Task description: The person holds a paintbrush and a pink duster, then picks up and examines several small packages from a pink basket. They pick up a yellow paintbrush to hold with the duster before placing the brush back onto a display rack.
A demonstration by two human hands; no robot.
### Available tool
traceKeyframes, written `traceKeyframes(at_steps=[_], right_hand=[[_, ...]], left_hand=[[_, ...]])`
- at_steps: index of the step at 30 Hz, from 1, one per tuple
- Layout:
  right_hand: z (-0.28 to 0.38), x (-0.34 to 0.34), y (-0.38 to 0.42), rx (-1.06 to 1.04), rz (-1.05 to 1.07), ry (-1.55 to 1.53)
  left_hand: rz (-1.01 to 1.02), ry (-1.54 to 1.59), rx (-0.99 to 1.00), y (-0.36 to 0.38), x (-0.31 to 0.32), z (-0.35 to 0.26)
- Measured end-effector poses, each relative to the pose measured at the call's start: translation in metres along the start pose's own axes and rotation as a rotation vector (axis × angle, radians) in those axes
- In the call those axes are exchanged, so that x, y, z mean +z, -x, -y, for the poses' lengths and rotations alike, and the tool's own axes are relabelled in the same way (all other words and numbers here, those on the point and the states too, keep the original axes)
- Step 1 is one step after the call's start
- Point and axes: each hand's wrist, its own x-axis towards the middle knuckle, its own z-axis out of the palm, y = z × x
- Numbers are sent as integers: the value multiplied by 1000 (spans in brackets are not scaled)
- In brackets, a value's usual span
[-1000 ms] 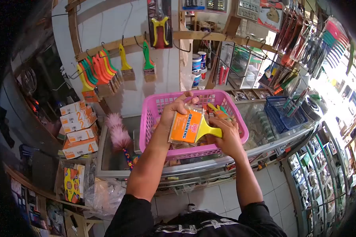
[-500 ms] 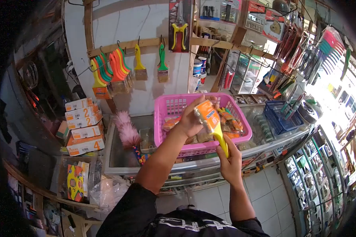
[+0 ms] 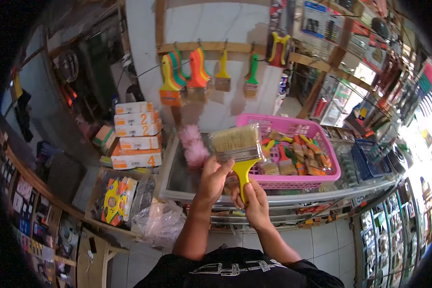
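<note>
A wide paintbrush (image 3: 237,146) with a yellow handle and pale bristles stands upright in front of me, wrapped in clear plastic. My left hand (image 3: 215,176) grips it at the metal band, just under the bristles. My right hand (image 3: 252,197) is closed around the lower end of the yellow handle. Behind the brush sits a pink basket (image 3: 327,152) on a glass counter (image 3: 293,198), filled with several more packaged brushes.
Coloured paintbrushes (image 3: 187,72) hang from a wooden rail on the wall. A pink feather duster (image 3: 195,146) lies on the counter's left. Numbered boxes (image 3: 134,134) are stacked further left. A blue basket (image 3: 369,161) and hanging tools crowd the right.
The brush has come out of the basket area toward me and turned upright, bristles facing me instead of the orange label. My view has swung left.
</note>
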Motion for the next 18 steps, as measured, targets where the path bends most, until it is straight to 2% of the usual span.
traceKeyframes(at_steps=[2, 4, 6, 9, 10, 13, 14, 17, 18], right_hand=[[-16, 17, -9, 38, 50, -37], [-34, 31, -19, 51, 63, 46], [-57, 41, -27, 27, 45, 128], [-90, 38, -44, -144, 136, 604], [-71, 50, -47, 46, 98, 592], [-96, 48, -67, -14, 96, 673], [-101, 47, -76, 23, 109, 719], [-126, 37, -96, -400, -11, 1069], [-129, 37, -103, -161, -5, 1117]], left_hand=[[-88, -13, 29, 13, -13, -7], [-104, -17, -101, 27, -39, -13], [-195, -4, -116, 42, -49, -15], [-283, -29, -44, 56, -80, -16], [-356, -76, -41, 62, -86, -21], [-528, -78, 39, 78, -104, -33], [-576, -121, -10, 84, -118, -37], [-656, -130, -38, 106, -148, -52], [-679, -109, -34, 110, -149, -61]])
